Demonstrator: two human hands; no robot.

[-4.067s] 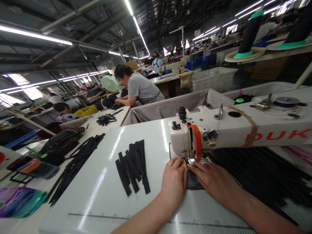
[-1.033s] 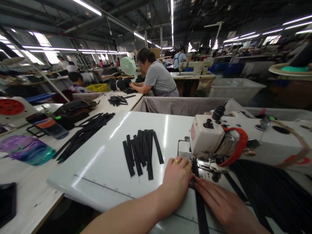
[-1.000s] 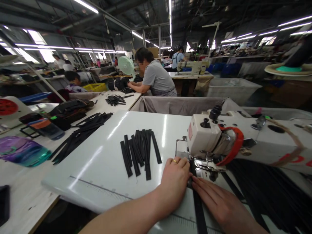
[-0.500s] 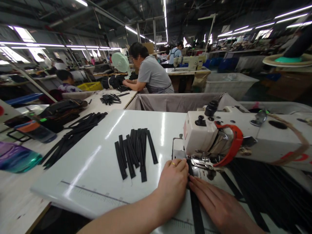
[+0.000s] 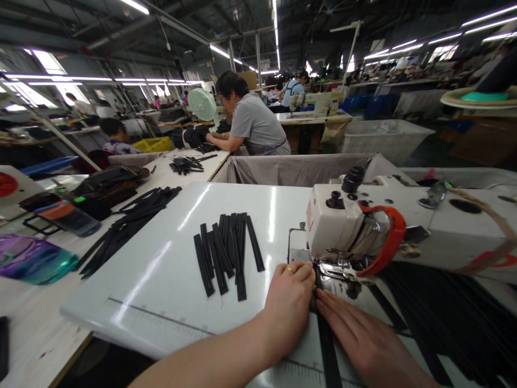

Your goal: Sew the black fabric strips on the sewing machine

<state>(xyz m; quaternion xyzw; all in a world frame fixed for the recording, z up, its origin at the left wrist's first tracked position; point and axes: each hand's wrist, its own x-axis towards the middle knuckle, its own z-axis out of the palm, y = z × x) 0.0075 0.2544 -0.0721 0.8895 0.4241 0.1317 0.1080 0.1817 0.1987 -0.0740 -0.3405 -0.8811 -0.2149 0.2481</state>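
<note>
A long black fabric strip (image 5: 329,350) runs from the near edge of the table up to the presser foot of a white sewing machine (image 5: 333,221). My left hand (image 5: 287,310) bends over its far end, fingertips pressed on the strip just left of the foot. On the other side, my right hand (image 5: 365,334) pinches the strip's right edge with its fingers together, close to the left fingertips. The needle point is hard to make out behind the metal parts. Several short black strips (image 5: 222,250) lie in a loose bunch left of my hands.
Many long black strips (image 5: 456,318) are heaped under the machine arm at right. More dark strips (image 5: 129,226) lie on the left side table, near a purple-green bottle (image 5: 36,261). A cloth-lined bin (image 5: 299,168) stands behind the table; beyond it a person in grey (image 5: 258,121) works.
The view has turned slightly left, so the surroundings sit a little farther right. Both hands stay at the presser foot on the strip, with barely any movement.
</note>
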